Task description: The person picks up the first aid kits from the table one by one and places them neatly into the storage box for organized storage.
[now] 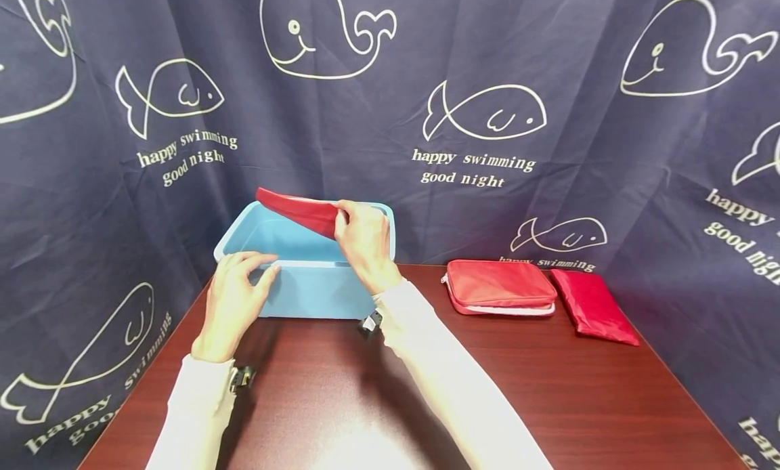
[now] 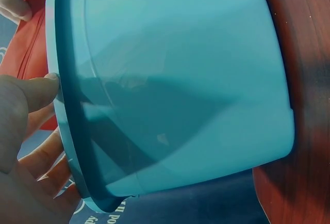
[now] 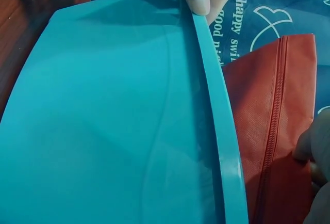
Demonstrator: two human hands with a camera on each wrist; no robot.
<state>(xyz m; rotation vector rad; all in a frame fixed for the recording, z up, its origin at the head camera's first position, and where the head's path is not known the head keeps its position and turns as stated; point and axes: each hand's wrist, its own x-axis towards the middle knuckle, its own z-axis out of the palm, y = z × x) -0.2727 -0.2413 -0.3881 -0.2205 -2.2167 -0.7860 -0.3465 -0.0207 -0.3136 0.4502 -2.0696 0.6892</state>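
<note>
A light blue plastic bin (image 1: 313,290) stands at the back left of the table. My left hand (image 1: 234,297) grips its near rim at the left, thumb outside and fingers over the inner side, as the left wrist view shows (image 2: 36,126). My right hand (image 1: 365,243) pinches the edge of a red zippered pouch (image 1: 298,212) over the bin's opening. The pouch hangs tilted, its left end raised above the far rim. In the right wrist view its zipper (image 3: 275,115) runs along near the held edge, and the bin's rim hides its lower part.
Right of the bin lies a red zippered case (image 1: 500,284) with a pale lower edge. Beside it is a flat shiny red pouch (image 1: 594,307). A dark blue curtain (image 1: 378,131) with whale and fish drawings surrounds the reddish-brown table (image 1: 317,389).
</note>
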